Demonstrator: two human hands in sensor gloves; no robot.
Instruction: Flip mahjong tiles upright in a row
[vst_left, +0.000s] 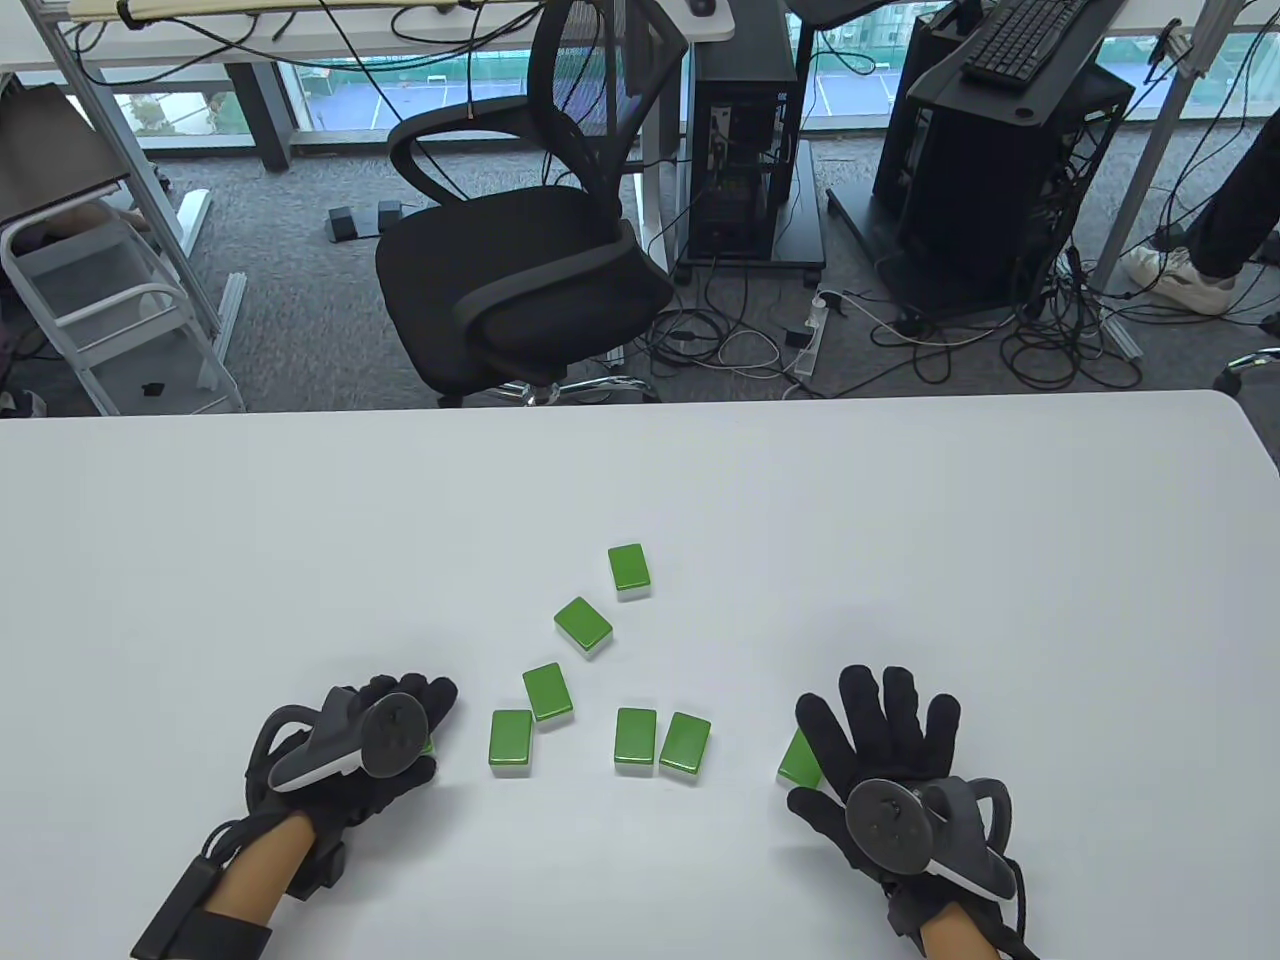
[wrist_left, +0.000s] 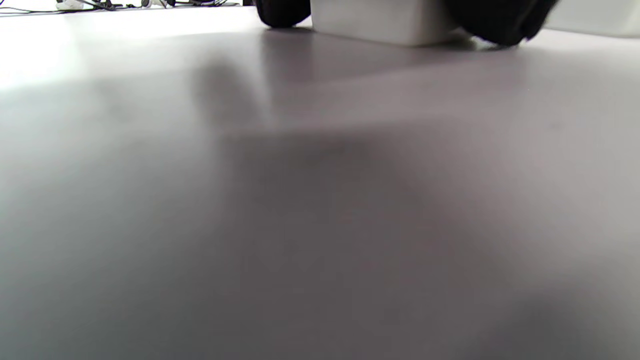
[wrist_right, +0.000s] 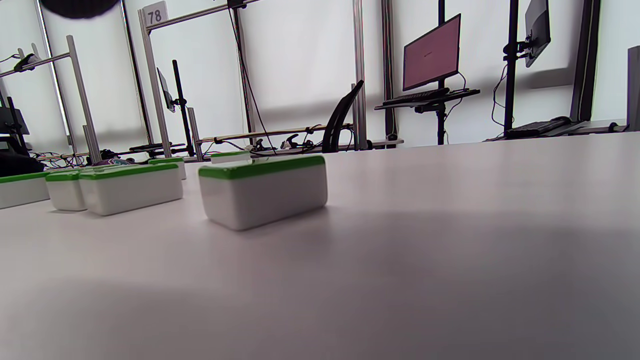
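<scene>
Several mahjong tiles lie flat on the white table (vst_left: 900, 520), green backs up. One pair (vst_left: 635, 740) lies side by side at centre, and others (vst_left: 583, 627) are scattered behind it. My left hand (vst_left: 405, 735) is curled over a tile (vst_left: 428, 745) that is almost hidden. In the left wrist view that tile's white side (wrist_left: 380, 22) sits on the table between two dark fingertips (wrist_left: 282, 12). My right hand (vst_left: 880, 730) is spread flat with fingers apart. A tile (vst_left: 798, 760) lies at its left edge, and it stands untouched in the right wrist view (wrist_right: 262, 192).
A black office chair (vst_left: 520, 270) stands beyond the table's far edge, with computer towers and cables on the floor behind it. The table's right edge curves away at the far right (vst_left: 1255, 440).
</scene>
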